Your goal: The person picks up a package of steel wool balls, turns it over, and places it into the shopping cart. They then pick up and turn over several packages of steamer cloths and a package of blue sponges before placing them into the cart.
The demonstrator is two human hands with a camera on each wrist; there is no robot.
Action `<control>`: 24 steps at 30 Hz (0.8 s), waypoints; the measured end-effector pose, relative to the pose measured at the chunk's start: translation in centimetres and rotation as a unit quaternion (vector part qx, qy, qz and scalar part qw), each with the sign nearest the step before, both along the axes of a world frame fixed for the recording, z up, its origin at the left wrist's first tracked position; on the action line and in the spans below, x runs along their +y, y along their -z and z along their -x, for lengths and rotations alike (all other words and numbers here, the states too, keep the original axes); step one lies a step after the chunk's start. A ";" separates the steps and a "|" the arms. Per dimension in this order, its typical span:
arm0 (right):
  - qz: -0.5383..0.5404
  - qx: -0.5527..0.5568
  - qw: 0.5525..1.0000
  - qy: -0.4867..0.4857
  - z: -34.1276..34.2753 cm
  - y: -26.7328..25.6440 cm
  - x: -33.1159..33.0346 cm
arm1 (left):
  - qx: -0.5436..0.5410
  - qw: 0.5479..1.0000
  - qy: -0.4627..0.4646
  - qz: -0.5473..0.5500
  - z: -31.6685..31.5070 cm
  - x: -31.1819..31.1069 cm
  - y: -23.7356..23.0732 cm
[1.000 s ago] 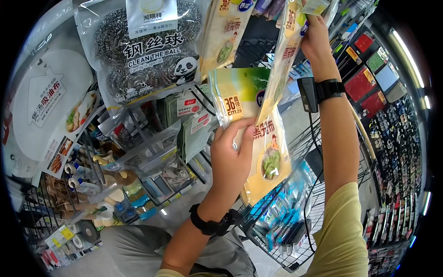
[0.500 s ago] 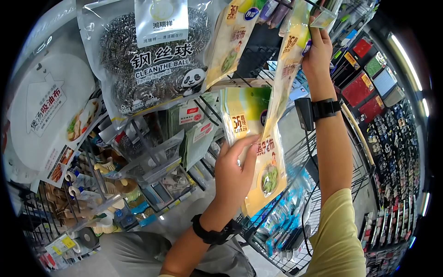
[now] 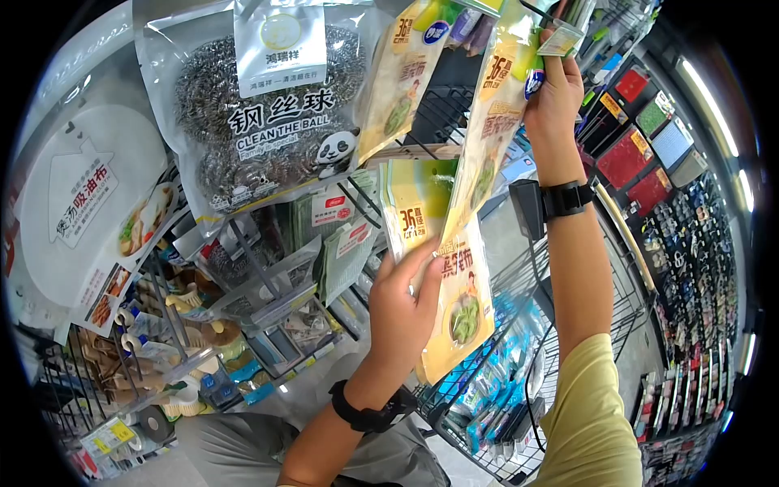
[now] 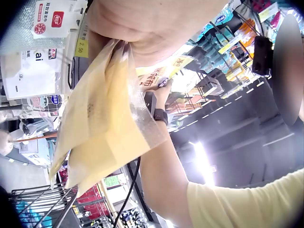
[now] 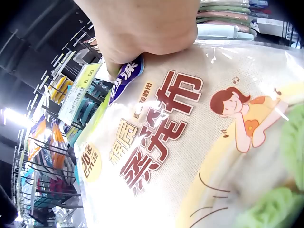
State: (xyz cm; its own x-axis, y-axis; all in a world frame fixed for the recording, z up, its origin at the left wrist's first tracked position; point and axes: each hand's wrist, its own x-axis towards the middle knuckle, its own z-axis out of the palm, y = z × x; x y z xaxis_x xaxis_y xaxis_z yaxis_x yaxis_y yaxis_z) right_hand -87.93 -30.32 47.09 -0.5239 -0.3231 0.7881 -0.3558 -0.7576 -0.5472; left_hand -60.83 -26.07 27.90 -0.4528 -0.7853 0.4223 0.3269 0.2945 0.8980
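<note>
My left hand [image 3: 406, 304] pinches a few flat packets of steamer cloth [image 3: 464, 325] by one side edge, thumb in front. They are cream and yellow with a green top and a picture of greens; the left wrist view shows their plain yellowish backs [image 4: 102, 128]. Higher up, my right hand [image 3: 556, 109] grips the top of a matching steamer cloth packet [image 3: 497, 122] beside a price tag holder [image 3: 561, 39] on the rack. That packet's lower end overlaps the left hand's packets. Its printed face [image 5: 190, 137] fills the right wrist view, the fingertips mostly hidden behind it.
A large bag of steel wool balls [image 3: 268, 122] hangs close on the left, next to a white oil-absorbing sheet pack [image 3: 89, 203]. More steamer cloth packets [image 3: 402, 81] hang at top centre. A wire cart [image 3: 519, 390] with blue packages stands below, and a cable runs over it.
The head view has tilted, so hands and goods appear lower. The packet in my right hand has turned from nearly edge-on to show more of its face. Both hands keep their holds.
</note>
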 end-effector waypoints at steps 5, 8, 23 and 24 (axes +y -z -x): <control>-0.014 -0.002 1.000 0.009 0.5 0.1 -0.5 | 0.005 1.000 0.008 0.004 0.8 -0.2 0.1; -0.032 -0.011 0.999 0.039 0.7 0.0 -1.6 | 0.006 1.000 0.003 0.000 0.9 -0.1 0.1; -0.096 0.076 0.952 0.281 3.2 3.5 -10.2 | -0.060 0.987 0.076 -0.130 -6.9 3.7 2.2; -0.103 0.076 0.946 0.297 1.4 4.0 -8.5 | -0.054 0.989 0.073 -0.120 -7.6 3.9 2.7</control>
State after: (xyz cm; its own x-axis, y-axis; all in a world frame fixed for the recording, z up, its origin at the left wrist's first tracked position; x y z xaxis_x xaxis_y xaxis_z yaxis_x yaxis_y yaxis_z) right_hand -89.32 -38.78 43.08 -0.5470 -0.1616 0.8214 -0.7718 -0.2827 -0.5696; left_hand -53.23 -22.14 25.18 -0.6008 -0.7801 0.1747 0.2488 0.0253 0.9682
